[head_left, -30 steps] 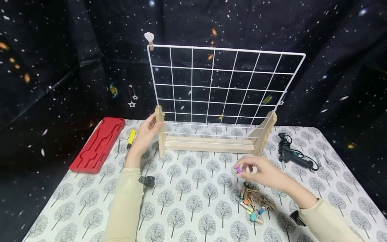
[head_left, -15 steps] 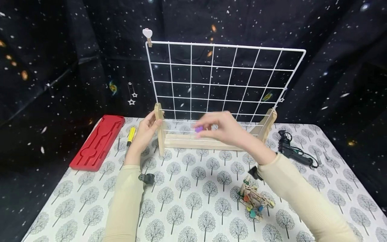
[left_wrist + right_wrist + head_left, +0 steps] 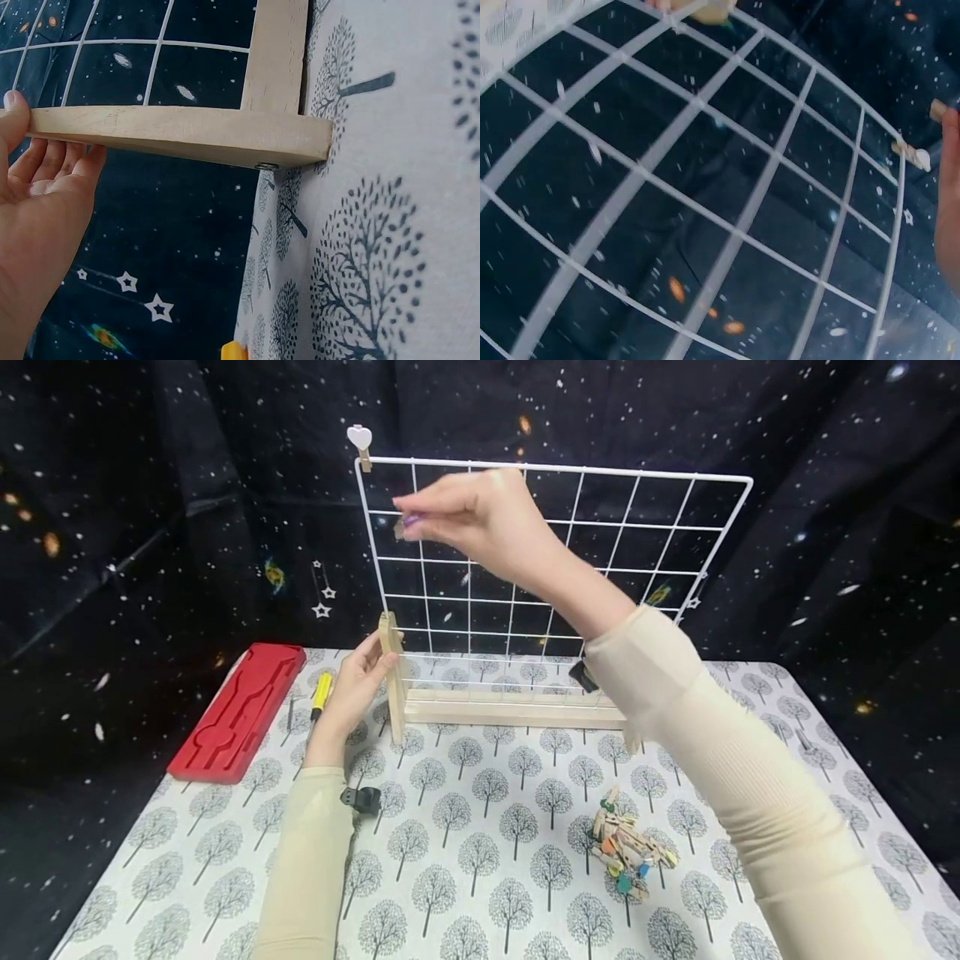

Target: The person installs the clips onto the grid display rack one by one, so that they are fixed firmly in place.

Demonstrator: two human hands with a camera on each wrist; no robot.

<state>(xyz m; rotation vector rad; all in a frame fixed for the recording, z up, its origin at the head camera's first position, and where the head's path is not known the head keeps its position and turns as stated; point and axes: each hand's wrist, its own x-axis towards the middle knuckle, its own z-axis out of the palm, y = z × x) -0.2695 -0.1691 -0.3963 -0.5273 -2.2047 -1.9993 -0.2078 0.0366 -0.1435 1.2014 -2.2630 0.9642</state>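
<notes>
R hand (image 3: 483, 518) pinches a clothespin (image 3: 412, 519), prob. purple-topped (blurry), by upper L of white wire grid (image 3: 622, 524), near heart clothespin (image 3: 360, 438) clipped at top L corner. L hand (image 3: 354, 687) grips stand's wooden L upright (image 3: 180, 133). Clothespin pile (image 3: 628, 845) on tbl, front R.

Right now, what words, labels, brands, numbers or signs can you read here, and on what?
No words, labels, brands, numbers or signs can be read.
The cloth bears printed trees and the backdrop stars: pictures, not text.
Any print on the pegs, yellow handle or wrist device would be too small to read.
</notes>
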